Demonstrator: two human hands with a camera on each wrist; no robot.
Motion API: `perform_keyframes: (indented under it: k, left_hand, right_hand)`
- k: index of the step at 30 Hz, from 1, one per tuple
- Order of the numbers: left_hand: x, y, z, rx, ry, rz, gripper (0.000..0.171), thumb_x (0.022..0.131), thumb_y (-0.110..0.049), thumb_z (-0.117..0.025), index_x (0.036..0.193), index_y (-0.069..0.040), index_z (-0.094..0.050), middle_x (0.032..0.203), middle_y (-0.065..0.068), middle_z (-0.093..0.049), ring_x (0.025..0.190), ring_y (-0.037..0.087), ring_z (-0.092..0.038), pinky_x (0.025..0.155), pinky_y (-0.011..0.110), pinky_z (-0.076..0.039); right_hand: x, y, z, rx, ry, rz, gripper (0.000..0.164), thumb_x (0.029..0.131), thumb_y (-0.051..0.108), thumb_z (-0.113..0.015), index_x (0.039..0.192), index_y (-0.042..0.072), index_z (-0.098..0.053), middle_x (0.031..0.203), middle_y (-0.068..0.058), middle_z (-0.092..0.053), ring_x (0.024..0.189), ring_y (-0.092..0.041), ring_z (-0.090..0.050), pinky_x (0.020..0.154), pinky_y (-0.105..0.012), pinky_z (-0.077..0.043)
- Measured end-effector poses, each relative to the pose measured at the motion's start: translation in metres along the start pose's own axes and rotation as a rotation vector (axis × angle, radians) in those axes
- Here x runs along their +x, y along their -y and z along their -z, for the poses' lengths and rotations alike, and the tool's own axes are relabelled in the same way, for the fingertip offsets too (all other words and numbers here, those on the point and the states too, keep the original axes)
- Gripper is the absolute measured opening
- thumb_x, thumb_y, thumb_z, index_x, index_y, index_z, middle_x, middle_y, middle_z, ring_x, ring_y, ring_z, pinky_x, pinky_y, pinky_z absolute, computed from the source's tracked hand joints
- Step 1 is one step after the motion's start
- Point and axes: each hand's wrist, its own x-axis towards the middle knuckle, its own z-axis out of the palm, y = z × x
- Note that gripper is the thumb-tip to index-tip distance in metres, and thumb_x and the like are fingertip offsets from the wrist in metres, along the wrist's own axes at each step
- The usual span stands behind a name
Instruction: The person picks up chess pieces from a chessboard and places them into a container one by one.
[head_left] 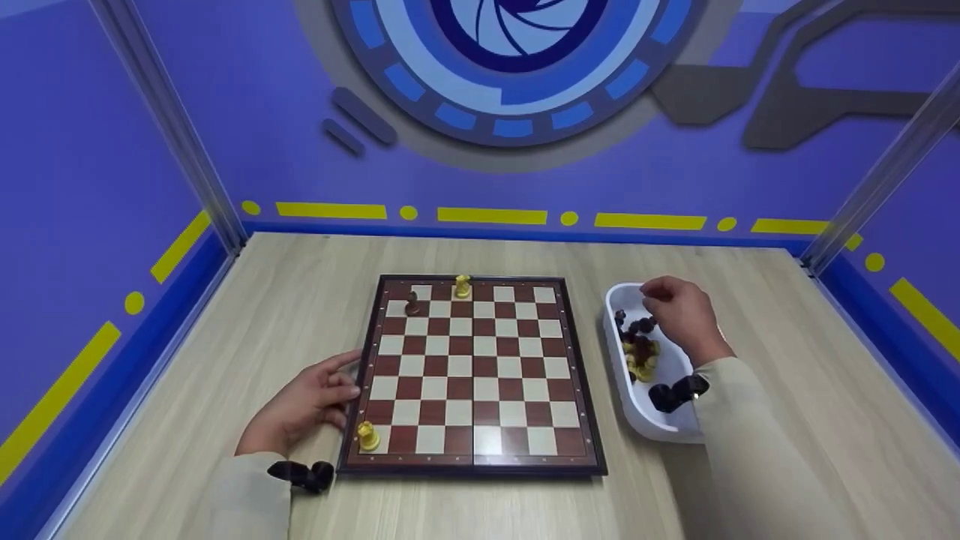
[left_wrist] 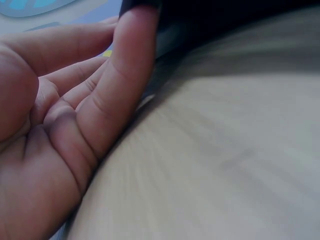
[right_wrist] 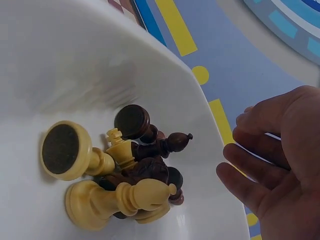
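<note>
A brown-and-white chessboard (head_left: 472, 375) with a dark frame lies on the table. The left hand (head_left: 311, 401) is at its left side, with fingertips right at the frame; in the left wrist view one finger (left_wrist: 122, 80) reaches the dark edge. Over the far end of a white plastic tub (head_left: 660, 431), the right hand (head_left: 684, 315) hovers with loosely bent fingers. Nothing shows between those fingers (right_wrist: 245, 187) in the right wrist view. Inside the tub lies a heap of chess pieces, among them a cream bishop (right_wrist: 145, 195) and a dark bishop (right_wrist: 172, 144).
A yellow rook (head_left: 367, 436) stands on the board's near left corner square. Toward the far edge are a yellow piece (head_left: 462, 286) and a dark piece (head_left: 412, 304). Printed blue panels (head_left: 510, 187) enclose the wooden table (head_left: 300, 300) at the back and sides.
</note>
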Motion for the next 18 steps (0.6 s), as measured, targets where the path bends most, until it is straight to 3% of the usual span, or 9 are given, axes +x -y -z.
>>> perform_keyframes:
  k: [18]
  left_hand:
    - [0.001,0.0,0.0,0.008,-0.009,0.013,0.074,0.094,-0.007,-0.062,0.155,-0.008,-0.02,0.091,0.0,-0.06,0.061,0.01,-0.061,0.056,0.029,-0.059]
  right_hand:
    - [0.003,0.014,-0.007,-0.007,-0.039,0.084,0.027,0.093,0.015,-0.06,0.116,0.002,-0.064,0.109,-0.017,-0.064,0.09,-0.026,-0.058,0.072,-0.03,-0.05]
